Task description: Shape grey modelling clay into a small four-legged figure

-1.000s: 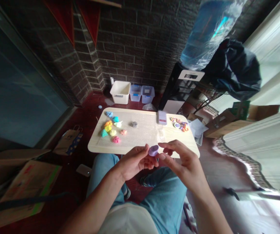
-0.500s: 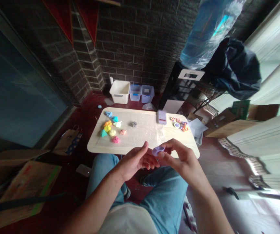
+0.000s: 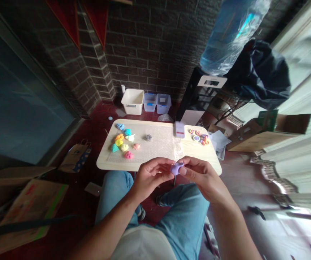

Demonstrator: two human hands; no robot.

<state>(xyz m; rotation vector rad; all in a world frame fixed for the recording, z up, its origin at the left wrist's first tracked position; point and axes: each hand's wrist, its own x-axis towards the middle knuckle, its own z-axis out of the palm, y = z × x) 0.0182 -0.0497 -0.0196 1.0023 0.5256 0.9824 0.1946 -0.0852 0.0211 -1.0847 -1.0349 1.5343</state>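
Note:
A small lump of purple modelling clay [image 3: 176,168] is held up between both hands, in front of the table's near edge. My right hand [image 3: 202,175] pinches it between thumb and fingers. From the other side, my left hand [image 3: 153,176] closes its thumb and fingertips on the lump's left end. Lumps of clay in many colours lie on the left of the table, among them a pink lump [image 3: 128,155], an orange lump [image 3: 119,137] and a teal lump [image 3: 114,147]. A grey lump [image 3: 148,137] sits nearer the middle.
Bubble wrap [image 3: 160,141] covers much of the pale table [image 3: 102,159]. A phone-like device [image 3: 179,129] lies at its far edge, with small coloured clay pieces [image 3: 204,140] to the right. Behind stand a white bin [image 3: 133,103], clear blue boxes [image 3: 163,104] and a water dispenser [image 3: 191,97].
The purple clay has passed from my left fingers into my right hand's pinch and turned. My left hand, open half a second ago, has closed onto it again.

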